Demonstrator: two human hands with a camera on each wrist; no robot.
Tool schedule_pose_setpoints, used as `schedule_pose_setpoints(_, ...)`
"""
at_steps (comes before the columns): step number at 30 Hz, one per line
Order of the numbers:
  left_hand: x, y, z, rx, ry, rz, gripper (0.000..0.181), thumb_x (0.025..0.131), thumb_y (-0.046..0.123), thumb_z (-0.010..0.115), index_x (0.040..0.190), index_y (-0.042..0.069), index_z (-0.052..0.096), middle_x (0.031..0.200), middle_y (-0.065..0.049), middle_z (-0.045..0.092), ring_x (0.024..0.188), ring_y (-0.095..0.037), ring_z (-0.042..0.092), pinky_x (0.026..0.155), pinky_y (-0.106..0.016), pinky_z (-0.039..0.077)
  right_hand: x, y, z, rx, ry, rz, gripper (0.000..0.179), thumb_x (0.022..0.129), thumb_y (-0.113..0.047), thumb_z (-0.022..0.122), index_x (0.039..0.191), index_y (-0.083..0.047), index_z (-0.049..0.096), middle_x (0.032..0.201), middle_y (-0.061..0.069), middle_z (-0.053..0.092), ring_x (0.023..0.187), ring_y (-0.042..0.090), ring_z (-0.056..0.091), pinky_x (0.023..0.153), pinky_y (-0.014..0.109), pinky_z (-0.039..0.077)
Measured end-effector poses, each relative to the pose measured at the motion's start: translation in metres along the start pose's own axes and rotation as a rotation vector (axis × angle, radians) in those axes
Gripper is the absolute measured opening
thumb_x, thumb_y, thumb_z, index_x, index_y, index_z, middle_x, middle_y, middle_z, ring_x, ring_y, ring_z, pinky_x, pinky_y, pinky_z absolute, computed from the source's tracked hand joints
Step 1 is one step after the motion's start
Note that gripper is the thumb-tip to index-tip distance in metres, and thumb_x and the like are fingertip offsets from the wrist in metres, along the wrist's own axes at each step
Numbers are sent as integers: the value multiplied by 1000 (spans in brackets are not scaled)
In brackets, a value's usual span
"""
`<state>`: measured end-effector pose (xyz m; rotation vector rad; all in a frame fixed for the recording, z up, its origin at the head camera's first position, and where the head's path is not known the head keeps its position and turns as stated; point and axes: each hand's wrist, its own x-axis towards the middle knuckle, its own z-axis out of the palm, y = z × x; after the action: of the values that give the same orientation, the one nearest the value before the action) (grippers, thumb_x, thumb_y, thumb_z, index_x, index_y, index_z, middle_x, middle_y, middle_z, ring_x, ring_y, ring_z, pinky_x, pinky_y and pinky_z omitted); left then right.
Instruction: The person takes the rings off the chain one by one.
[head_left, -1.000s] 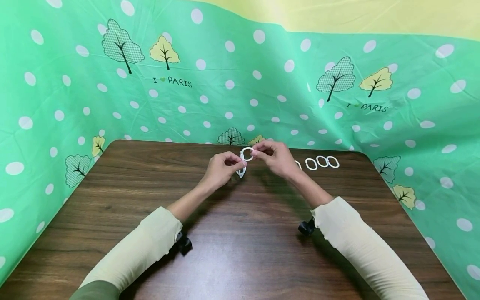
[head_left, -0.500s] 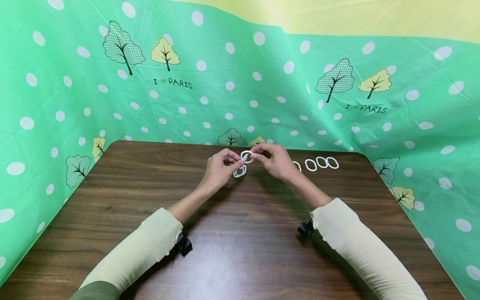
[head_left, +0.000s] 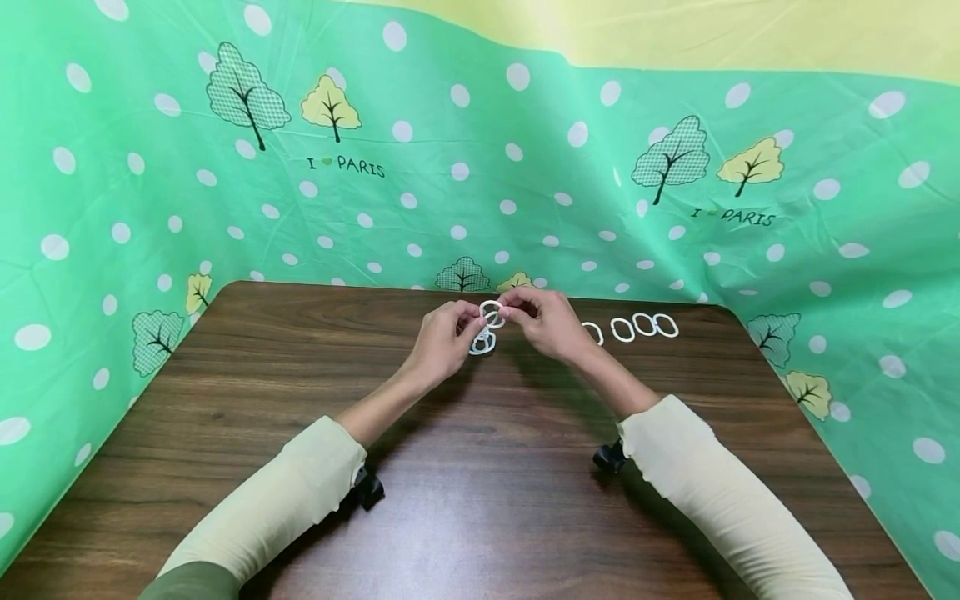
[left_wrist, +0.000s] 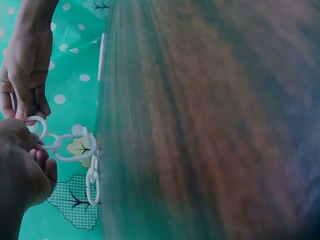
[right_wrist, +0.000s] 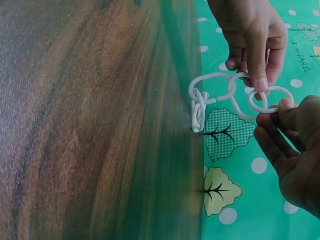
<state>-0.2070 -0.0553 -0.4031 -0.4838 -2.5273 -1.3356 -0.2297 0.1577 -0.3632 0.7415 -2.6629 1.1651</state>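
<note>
Left hand (head_left: 441, 337) up close, thumb and forefinger pinched tight on the white chain (right_wrist: 231, 89), no gap left between those tips, the other fingers bent in behind; and just beside them the right hand (head_left: 546, 321), thumb and forefinger pinching a white ring (right_wrist: 282, 89) by its edge! The ring spans the small space between the two sets of fingertips, overlapping the chain at the left fingers, though from where I'm standing I can't tell whether it is threaded through. Below the left fingers the chain dangles, several links bunched at its lower end, and whether that end touches the brown table (head_left: 480, 483) I can't say. Over to the right, past the right fingers, a row of loose rings (head_left: 655, 323) on the wood: the nearest partly hidden behind that hand, the farthest two overlapping. Pale sleeves (head_left: 277, 483) run back on the near side of both hands, and beyond the fingertips rises the green dotted cloth (head_left: 420, 250), trees printed across it
</note>
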Motion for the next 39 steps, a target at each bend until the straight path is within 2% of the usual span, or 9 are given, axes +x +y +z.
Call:
schedule_pose_setpoints(6, 0, 2, 1, 28, -7, 16, 19, 113, 14, 70, 122, 0, 78, 113, -15, 78, 103, -27, 71, 90, -40, 61, -1, 0, -1, -17, -10, 2, 12, 108, -13, 77, 115, -5, 81, 105, 12, 82, 91, 23, 67, 84, 34, 52)
schedule_pose_setpoints(16, 2, 6, 0, 53, -27, 23, 18, 114, 14, 67, 119, 0, 77, 109, -14, 77, 101, -26, 69, 88, -40, 59, -1, 0, -3, -59, -18, -64, 10, 109, -11, 75, 113, -4, 81, 104, 11, 82, 92, 23, 70, 85, 36, 56)
schedule_pose_setpoints(24, 3, 11, -2, 109, -52, 58, 19, 115, 12, 64, 119, -4, 76, 108, -17, 78, 99, -29, 70, 88, -43, 61, -3, -4, -5, -63, -35, -46, 11, 109, -11, 74, 115, -4, 80, 105, 13, 82, 92, 26, 71, 86, 39, 56)
schedule_pose_setpoints(32, 4, 11, -5, 90, -41, 92, 14, 112, 10, 69, 114, -1, 77, 108, -16, 77, 100, -28, 71, 90, -44, 62, -2, -2, -5, -45, -21, -17, 12, 109, -10, 74, 117, -2, 79, 108, 14, 82, 94, 27, 71, 87, 39, 55)
schedule_pose_setpoints(39, 5, 9, -5, 36, -48, 50, 15, 111, 13, 72, 115, 0, 80, 112, -16, 80, 105, -28, 74, 94, -43, 64, -2, 2, -6, -34, -20, -15, 11, 109, -9, 73, 116, -2, 79, 108, 15, 82, 94, 26, 70, 88, 38, 54)
